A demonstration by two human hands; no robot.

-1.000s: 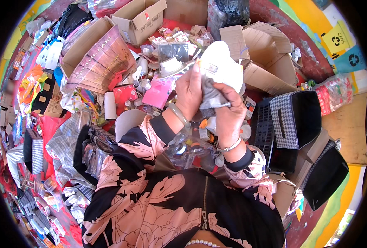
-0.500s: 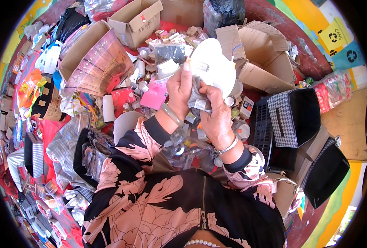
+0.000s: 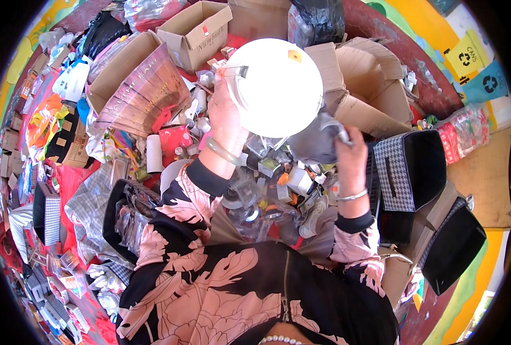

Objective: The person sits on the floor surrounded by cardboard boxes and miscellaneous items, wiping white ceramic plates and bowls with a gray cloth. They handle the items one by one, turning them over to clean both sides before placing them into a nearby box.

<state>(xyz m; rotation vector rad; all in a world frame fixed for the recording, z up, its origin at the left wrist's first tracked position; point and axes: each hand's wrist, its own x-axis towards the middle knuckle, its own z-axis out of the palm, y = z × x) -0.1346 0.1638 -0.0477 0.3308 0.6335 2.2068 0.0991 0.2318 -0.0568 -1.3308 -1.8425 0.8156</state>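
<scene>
My left hand (image 3: 228, 106) is closed on the edge of a round white downlight (image 3: 281, 86), held up with its broad white face showing. A small orange sticker sits near the downlight's rim, and a dark spring clip shows beside my fingers. To the right, my right hand (image 3: 352, 155) grips a grey cloth (image 3: 316, 141). The cloth is spread and blurred by motion, just below the downlight's lower right edge; whether they touch I cannot tell. Beneath my hands lies a heap of small mixed parts (image 3: 278, 190), partly hidden by the downlight.
Cardboard boxes stand at the far side, one tan (image 3: 195, 37) and one open-flapped (image 3: 365, 80). A pink printed box (image 3: 146, 86) is at left. Houndstooth-patterned black bins (image 3: 413, 167) stand at right, and a black bin with clear plastic bags (image 3: 129, 215) is near my left elbow.
The downlight has turned so its full round face shows and has moved slightly left. My right hand has swung right and down, away from my left, taking the cloth with it.
</scene>
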